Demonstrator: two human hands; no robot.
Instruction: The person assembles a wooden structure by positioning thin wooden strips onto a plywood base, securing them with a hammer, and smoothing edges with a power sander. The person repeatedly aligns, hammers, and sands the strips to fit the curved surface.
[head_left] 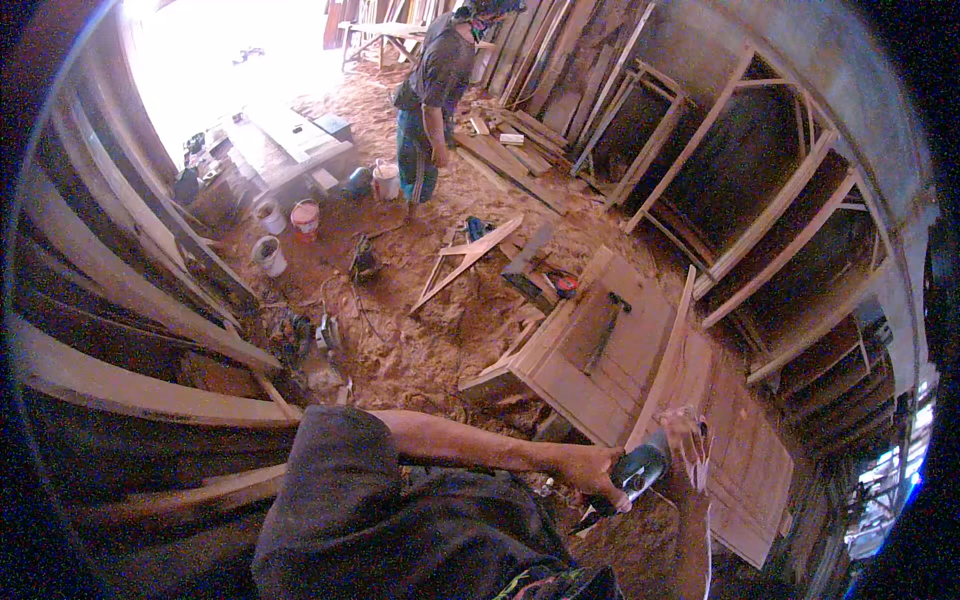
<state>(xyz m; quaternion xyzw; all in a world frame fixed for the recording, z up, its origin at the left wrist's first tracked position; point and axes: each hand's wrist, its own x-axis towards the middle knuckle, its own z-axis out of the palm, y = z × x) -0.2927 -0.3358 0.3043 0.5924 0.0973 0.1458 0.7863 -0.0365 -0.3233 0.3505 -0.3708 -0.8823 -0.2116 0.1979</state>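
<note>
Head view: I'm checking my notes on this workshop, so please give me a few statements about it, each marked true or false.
1. A hammer lies on the wooden panel. True.
2. The person's left hand is empty. False: it grips a dark tool.
3. The long wooden strip lies to the left of the hammer in the picture. False: it lies to the right.
4. A reddish bucket stands near a pale bucket. True.
5. The other person is seated. False: that person is standing.
</note>
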